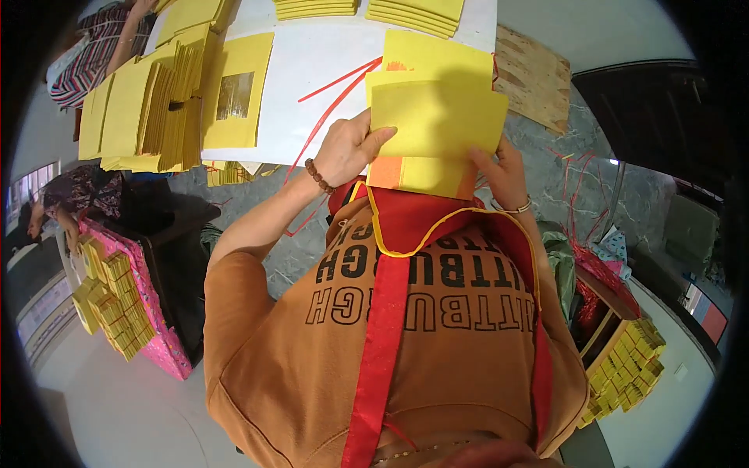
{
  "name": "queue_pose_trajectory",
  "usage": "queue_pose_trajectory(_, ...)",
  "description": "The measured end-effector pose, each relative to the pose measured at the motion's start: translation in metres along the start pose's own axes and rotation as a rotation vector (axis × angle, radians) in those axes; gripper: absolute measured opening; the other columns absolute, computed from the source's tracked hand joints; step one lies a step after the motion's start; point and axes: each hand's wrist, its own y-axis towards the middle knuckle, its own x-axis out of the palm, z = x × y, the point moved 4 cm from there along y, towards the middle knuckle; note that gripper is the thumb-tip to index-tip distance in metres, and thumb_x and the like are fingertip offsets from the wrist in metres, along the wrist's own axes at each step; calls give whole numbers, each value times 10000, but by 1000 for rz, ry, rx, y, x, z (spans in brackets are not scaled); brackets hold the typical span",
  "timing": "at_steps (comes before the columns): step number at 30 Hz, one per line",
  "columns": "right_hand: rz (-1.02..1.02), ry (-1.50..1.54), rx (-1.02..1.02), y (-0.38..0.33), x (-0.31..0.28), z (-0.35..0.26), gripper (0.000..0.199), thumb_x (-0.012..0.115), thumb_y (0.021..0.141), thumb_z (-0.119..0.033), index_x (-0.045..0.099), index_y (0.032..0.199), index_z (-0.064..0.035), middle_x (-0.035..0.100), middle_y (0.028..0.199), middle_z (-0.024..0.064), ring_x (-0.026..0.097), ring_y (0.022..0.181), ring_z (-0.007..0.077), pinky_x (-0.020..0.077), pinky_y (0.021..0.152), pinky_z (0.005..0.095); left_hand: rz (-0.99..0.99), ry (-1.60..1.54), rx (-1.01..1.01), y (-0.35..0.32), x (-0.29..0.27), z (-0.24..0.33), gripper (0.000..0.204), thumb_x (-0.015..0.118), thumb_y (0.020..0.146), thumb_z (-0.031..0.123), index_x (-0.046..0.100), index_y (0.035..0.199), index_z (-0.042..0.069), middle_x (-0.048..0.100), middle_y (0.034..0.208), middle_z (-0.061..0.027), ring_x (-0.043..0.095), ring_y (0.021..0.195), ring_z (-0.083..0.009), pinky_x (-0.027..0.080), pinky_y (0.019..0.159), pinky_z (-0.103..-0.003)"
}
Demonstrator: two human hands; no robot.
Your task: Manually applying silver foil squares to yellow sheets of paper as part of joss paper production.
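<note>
A stack of yellow paper sheets (437,117) is held up just above the near edge of the white surface (328,54), in front of the person's chest; the lowest sheet shows an orange band along its bottom. The left hand (349,148) grips the stack's left edge, thumb on the front sheet and fingers curled behind, a brown bead bracelet (318,177) on its wrist. The right hand (502,173) pinches the lower right corner of the stack, a thin bangle (515,209) on that wrist. Red strings (335,97) lie on the surface just left of the stack. Farther left, a single yellow sheet with a foil square (236,93) lies flat, beside fanned piles of yellow sheets (148,113). More piles (413,14) sit at the far edge. A plywood board (534,78) lies to the right.
</note>
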Motion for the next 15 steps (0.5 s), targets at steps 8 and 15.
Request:
queue_pose_trajectory(8, 218, 50, -178, 16, 5, -2, 521, 649, 803, -110, 467, 1283, -21, 610, 1107, 114, 577, 967, 127, 459, 810, 260, 40, -463, 47, 20, 5, -17, 284, 527, 885, 115, 514, 1130, -29, 626, 1000, -76, 606, 853, -127, 487, 750, -260)
queue_pose_trajectory(15, 235, 92, -66, 24, 7, 7, 390, 658, 792, -114, 583, 1163, -20, 649, 1023, 124, 607, 872, 113, 481, 753, 245, 33, -635, 25, 26, 6, -20, 345, 555, 865, 74, 411, 1165, -17, 614, 975, -106, 607, 804, -108, 496, 664, -249)
